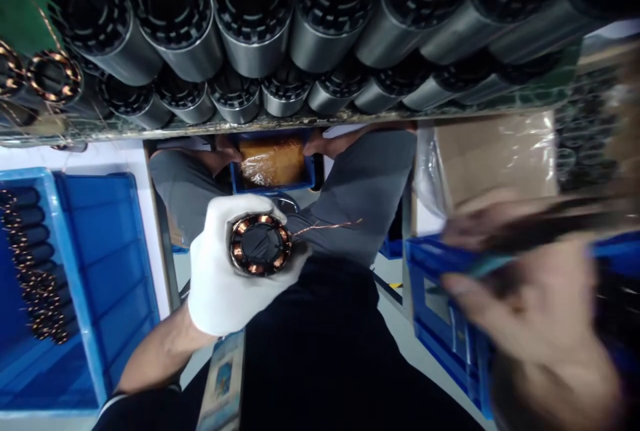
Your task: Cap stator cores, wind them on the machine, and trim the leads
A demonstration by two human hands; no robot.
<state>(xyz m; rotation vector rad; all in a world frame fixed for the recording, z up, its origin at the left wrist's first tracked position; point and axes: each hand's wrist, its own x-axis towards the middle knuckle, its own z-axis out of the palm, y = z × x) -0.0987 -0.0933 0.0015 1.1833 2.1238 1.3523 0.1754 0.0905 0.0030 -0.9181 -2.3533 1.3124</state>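
My left hand (225, 277), in a white glove, is wrapped around a motor stator (242, 229) in front of my lap. Its open end faces me, with copper windings in a ring around a dark bore. A twisted copper lead (325, 225) sticks out to the right of it. My right hand (545, 311) is bare and smeared by motion at the right side. Between its thumb and fingers is a dark, long thing (545, 224) with a teal part, too blurred to name. This hand is well apart from the stator.
Rows of metal-cased stators (255, 51) stand along the green bench (540, 87) ahead. Wound stators (54, 77) stand at its left. A blue crate (107, 251) at left holds several more. Right are a cardboard box (495, 151) in plastic and another blue crate (435, 324).
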